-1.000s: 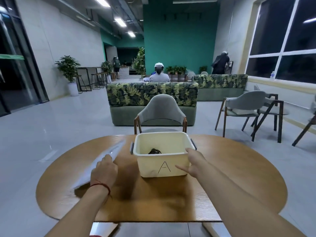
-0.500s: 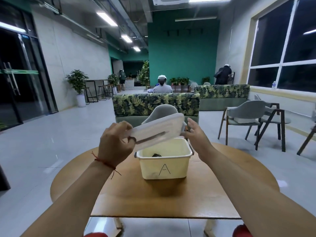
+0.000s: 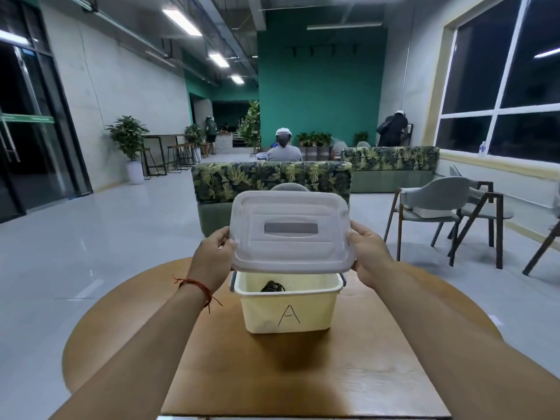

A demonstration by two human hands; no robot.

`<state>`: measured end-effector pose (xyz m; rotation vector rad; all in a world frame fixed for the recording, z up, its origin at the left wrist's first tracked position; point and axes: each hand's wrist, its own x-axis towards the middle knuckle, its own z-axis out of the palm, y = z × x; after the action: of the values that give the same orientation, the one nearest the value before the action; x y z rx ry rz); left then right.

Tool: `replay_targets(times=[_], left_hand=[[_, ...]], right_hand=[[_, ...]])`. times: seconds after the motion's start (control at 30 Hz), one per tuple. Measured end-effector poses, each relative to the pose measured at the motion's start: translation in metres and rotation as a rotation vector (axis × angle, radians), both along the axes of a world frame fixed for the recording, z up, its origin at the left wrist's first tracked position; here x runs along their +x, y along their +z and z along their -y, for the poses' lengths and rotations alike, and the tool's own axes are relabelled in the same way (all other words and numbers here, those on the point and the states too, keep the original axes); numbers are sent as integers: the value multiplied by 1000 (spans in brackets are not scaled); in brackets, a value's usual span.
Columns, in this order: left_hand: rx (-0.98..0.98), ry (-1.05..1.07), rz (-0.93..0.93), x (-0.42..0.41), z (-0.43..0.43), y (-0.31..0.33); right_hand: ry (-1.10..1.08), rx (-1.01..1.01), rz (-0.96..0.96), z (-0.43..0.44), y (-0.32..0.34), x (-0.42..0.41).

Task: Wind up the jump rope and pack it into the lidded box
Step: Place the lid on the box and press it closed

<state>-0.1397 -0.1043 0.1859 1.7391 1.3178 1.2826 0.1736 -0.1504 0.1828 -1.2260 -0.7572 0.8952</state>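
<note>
A pale yellow box [image 3: 288,310] marked "A" stands on the round wooden table [image 3: 303,374]. A dark coil of jump rope [image 3: 272,287] lies inside it, mostly hidden by the box wall and the lid. A translucent white lid [image 3: 291,231] with a grey handle strip hovers above the box, tilted with its top toward me. My left hand [image 3: 212,256] grips the lid's left edge. My right hand [image 3: 371,257] grips its right edge.
A grey chair stands behind the table, largely hidden by the lid. Beyond it is a leaf-patterned sofa [image 3: 269,180] with a seated person. More grey chairs [image 3: 442,207] stand to the right. Open floor lies to the left.
The lid went from lying on the table at the left to being lifted by my left hand. Now both hands hold it squarely over the box, turned broadside to me.
</note>
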Motion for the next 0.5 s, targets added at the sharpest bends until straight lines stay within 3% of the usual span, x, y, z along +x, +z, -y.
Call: replay_targets(times=[0.2,0.5], left_hand=[[-130,109,-156,12,-49,-41],[-215,128,-287,13,-64,-88]], right_hand=[[33,-320,353,-62,-31,9],[57,-530,793,-84,-65,-1]])
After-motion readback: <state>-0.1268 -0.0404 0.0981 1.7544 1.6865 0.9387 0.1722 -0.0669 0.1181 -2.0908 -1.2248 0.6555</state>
